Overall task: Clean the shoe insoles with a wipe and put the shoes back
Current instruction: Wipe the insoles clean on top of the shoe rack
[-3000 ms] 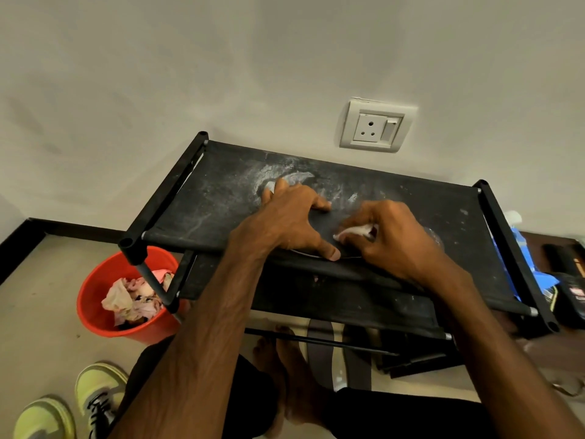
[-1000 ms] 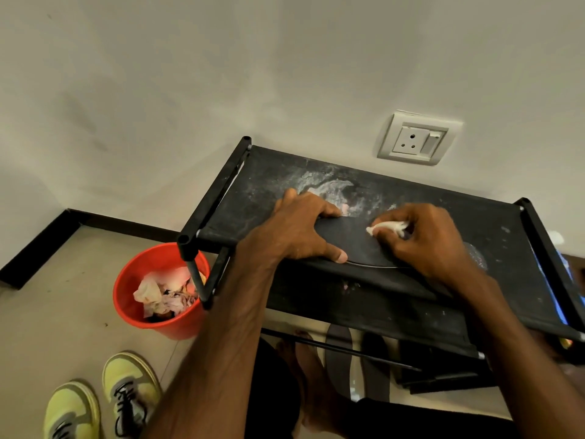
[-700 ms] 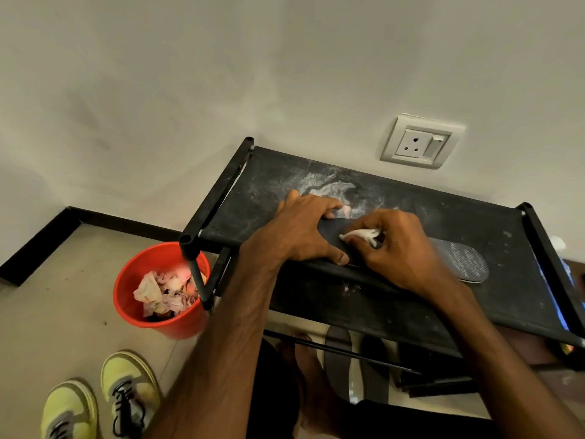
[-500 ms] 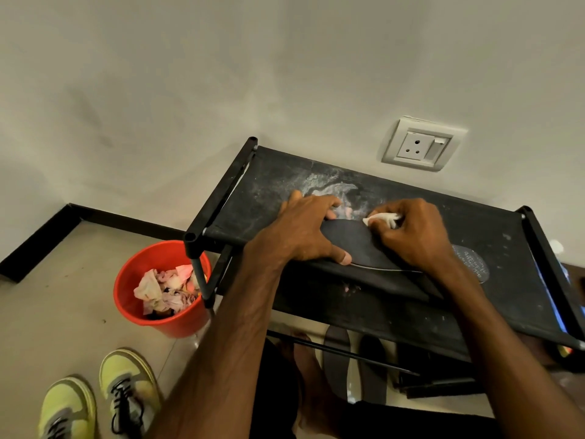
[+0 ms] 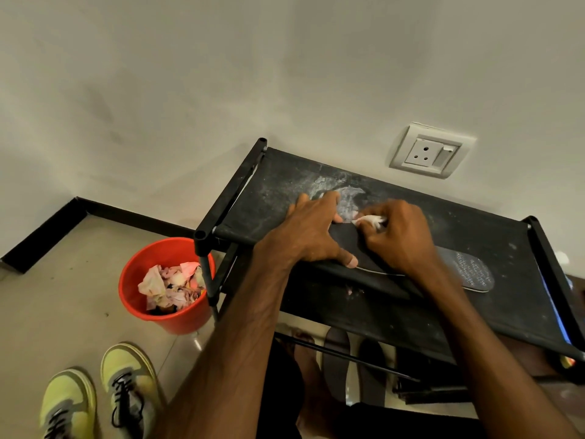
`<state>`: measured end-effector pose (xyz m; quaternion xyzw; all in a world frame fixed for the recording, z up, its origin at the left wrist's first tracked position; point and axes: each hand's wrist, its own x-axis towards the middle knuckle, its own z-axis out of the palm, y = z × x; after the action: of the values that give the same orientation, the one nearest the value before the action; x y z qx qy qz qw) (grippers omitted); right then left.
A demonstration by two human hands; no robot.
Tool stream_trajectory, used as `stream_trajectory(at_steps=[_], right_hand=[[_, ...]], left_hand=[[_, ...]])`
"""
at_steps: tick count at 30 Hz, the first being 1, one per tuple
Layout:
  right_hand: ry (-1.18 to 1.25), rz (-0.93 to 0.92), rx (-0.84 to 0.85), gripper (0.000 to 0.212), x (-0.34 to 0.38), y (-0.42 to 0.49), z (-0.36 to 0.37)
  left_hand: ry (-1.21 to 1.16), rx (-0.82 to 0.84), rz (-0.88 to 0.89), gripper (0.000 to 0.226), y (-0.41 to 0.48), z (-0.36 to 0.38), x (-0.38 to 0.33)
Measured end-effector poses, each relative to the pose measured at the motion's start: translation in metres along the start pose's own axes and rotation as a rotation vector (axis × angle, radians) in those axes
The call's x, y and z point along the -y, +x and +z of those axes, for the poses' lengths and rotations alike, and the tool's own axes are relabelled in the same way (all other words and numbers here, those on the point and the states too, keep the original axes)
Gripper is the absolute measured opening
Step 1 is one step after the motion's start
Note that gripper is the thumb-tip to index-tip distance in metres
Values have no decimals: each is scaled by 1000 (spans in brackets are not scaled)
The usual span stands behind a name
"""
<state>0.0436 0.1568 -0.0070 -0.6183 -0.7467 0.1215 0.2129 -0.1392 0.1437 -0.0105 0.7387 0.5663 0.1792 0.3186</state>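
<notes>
The right hand [image 5: 400, 236] pinches a small balled wipe [image 5: 368, 220] in a closed grip, thumb and fingers curled tight round it. The dark insole [image 5: 471, 270] lies flat on the top shelf [image 5: 269, 198] of the black rack, running under that grip and out behind the wrist to its patterned heel end. Just beside the grip, the left hand [image 5: 311, 231] presses the toe end down with spread fingers, its thumb on the near edge, holding nothing.

Over the last second the wipe has gone from the insole's far edge to the near edge by the left thumb and out again. It now sits at the far edge, almost touching the left fingertips and a pale dusty patch on the shelf. More of the heel shows than half a second ago. That reads as scrubbing strokes across the forefoot, with the heel probably yet to be wiped.

Well below the grip, the yellow-green shoes [image 5: 126, 384] stand on the floor, not yet put back.
</notes>
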Motion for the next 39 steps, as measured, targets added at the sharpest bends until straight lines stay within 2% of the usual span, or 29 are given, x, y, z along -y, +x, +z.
stream_trajectory(at_steps=[4, 10, 13, 18, 23, 28, 31, 36, 39], right_hand=[[86, -229, 84, 22, 27, -8, 13], [32, -120, 51, 19, 12, 4, 3], [-18, -209, 79, 22, 22, -1, 6], [72, -366, 227, 22, 27, -9, -4], [71, -360, 326, 22, 1, -18, -29], [58, -256, 452, 26, -26, -24, -55], [90, -253, 421, 22, -19, -19, -48], [105, -343, 239, 22, 7, -10, -19], [138, -369, 300, 25, 1, -13, -22]], left_hand=[[-13, 9, -32, 103, 3, -1, 2], [-11, 13, -25, 110, 3, 1, 2], [-7, 5, -20, 110, 2, 0, 2], [23, -8, 26, 90, 3, 0, 5], [47, -32, 41, 86, 1, 0, 5], [106, -34, 37, 85, 1, -1, 2], [122, -28, 25, 90, -1, -3, -1], [172, -2, 17, 92, -3, -5, -5], [189, 0, 23, 90, -4, -6, -4]])
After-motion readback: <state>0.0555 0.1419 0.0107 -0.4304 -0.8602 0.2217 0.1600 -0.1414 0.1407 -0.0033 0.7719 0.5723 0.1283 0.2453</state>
